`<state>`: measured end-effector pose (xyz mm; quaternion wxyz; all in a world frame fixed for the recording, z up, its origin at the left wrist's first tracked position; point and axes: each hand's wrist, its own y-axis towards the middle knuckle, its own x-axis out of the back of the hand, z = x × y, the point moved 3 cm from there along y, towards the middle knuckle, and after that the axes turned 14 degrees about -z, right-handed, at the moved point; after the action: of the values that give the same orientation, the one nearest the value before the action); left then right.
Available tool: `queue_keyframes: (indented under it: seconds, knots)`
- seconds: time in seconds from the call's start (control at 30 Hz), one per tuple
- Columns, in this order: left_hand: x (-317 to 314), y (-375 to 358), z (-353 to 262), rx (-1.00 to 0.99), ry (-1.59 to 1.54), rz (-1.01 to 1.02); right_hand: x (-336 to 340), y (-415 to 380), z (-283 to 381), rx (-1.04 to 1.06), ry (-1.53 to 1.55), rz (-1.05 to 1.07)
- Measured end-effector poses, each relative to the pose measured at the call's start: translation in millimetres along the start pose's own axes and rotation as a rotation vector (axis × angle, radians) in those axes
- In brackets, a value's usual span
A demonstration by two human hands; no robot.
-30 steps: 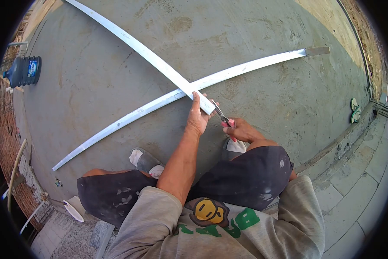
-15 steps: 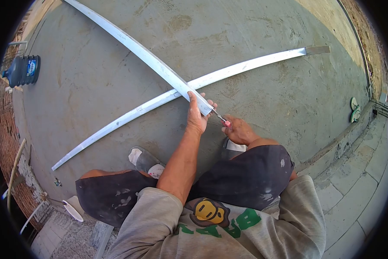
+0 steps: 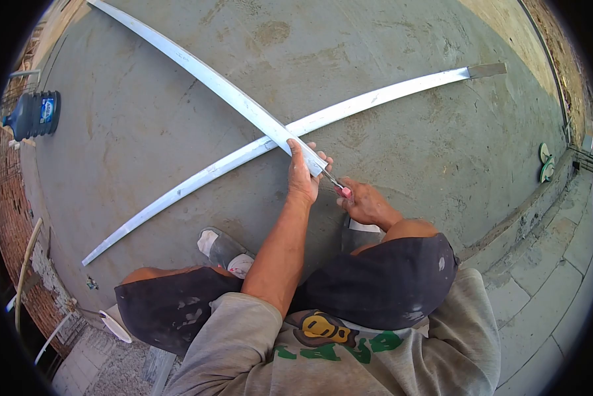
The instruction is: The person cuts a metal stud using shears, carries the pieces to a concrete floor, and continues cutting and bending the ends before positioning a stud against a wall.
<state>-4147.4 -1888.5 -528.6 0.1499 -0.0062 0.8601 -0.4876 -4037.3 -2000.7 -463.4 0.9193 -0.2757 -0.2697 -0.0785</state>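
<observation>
My left hand (image 3: 304, 173) is wrapped round the near end of a long pale metal channel (image 3: 227, 89), thumb on top and fingertips showing on the far side. Closed on the pinkish-red handle of a pair of tin snips (image 3: 338, 186), my right hand (image 3: 370, 201) is just beyond that end. The metal jaws of the snips meet the channel's edge. This channel lies across a second metal channel (image 3: 362, 102) on the floor, whose far right end has a flattened grey tab (image 3: 488, 70).
Grey concrete floor (image 3: 415, 158) spreads around both channels. A blue water jug (image 3: 33, 115) lies at the left edge, and a pair of sandals (image 3: 546, 164) is at the right. My shoes (image 3: 222, 247) are close below the second channel. A brick wall (image 3: 16, 224) borders the left side.
My right hand and the snips have shifted slightly down; the snips' jaws are still at the channel's end. My left hand keeps its hold. The view has tilted a little.
</observation>
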Motion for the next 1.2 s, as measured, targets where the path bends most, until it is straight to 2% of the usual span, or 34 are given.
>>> queue_keyframes:
  seconds: [0.47, 0.67, 0.97, 1.07, 1.2]
  knots:
    - [1.4, 4.5, 0.7, 0.028, -0.014, 0.027, 3.0, 8.3, -0.2, -0.091, 0.033, 0.030]
    - [1.5, 5.9, 1.4, 0.035, -0.037, 0.027, 1.0, 8.5, -4.4, 0.008, 0.014, -0.049]
    - [0.7, 2.8, 0.5, 0.067, -0.042, 0.030, 6.2, 11.6, -0.6, -0.047, -0.009, 0.019]
    - [1.3, 3.4, 0.5, 0.065, -0.034, 0.023, 4.6, 13.2, -4.3, 0.002, -0.009, 0.001]
    - [1.0, 2.7, 0.3, 0.047, -0.028, 0.030, 6.6, 14.5, -1.4, -0.084, 0.010, 0.069]
